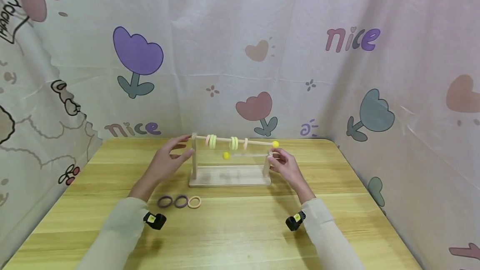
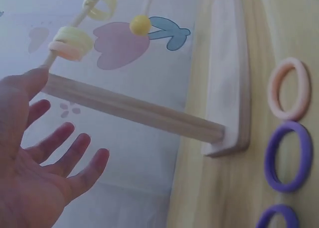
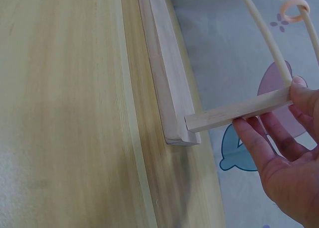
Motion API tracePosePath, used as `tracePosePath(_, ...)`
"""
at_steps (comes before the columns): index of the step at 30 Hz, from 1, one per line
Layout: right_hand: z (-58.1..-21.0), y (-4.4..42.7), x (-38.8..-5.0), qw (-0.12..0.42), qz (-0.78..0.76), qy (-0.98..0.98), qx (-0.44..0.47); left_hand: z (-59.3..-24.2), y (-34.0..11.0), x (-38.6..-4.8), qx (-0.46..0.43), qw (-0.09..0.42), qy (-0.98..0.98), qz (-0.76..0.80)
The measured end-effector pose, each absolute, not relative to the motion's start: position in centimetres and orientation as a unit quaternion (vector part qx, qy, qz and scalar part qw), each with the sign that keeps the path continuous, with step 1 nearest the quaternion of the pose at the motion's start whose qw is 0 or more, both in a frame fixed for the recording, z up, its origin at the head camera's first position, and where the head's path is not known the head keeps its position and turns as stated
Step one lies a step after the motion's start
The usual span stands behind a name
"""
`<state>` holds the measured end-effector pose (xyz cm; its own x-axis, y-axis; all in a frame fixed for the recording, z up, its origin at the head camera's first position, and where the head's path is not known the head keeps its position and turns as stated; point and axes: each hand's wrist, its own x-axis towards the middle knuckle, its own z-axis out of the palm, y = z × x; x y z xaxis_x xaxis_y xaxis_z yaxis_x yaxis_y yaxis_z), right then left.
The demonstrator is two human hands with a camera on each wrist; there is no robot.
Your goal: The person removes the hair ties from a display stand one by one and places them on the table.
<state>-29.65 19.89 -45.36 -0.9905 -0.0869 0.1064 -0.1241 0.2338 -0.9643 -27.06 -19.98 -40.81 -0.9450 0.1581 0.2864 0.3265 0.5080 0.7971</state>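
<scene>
A wooden stand with two posts stands on the table. From its taller left post a rod runs right, ending in a yellow ball; peach and pale green hair ties hang on it. A lower rod leaves the shorter right post and ends in another yellow ball. My left hand is beside the left post, its thumb at the post's top and the other fingers spread. My right hand pinches the right post's upper end between thumb and fingers.
In front of the stand's left end, two purple hair ties and a peach one lie in a row on the wooden table. A printed cloth hangs behind the table and along its sides.
</scene>
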Motion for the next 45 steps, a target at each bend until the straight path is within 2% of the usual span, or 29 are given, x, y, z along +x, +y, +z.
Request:
tracePosePath(7,-45.3,19.9,-29.8,0.017,0.611,-0.789,0.068,-39.7,-19.0,-27.8,-0.151,0.078,-0.839,-0.517)
tracePosePath(25,-45.7,20.0,-29.5,0.012,0.615,-0.785,0.067,-39.6,-17.2,-28.1,-0.149,0.094,-0.826,-0.536)
tracePosePath(33,-45.8,20.0,-29.5,0.016,0.617,-0.784,0.062,-39.8,-17.5,-28.6,-0.151,0.072,-0.806,-0.568)
tracePosePath(45,-45.5,19.7,-29.6,0.022,0.615,-0.786,0.065,-39.5,-17.5,-28.8,-0.152,0.068,-0.796,-0.581)
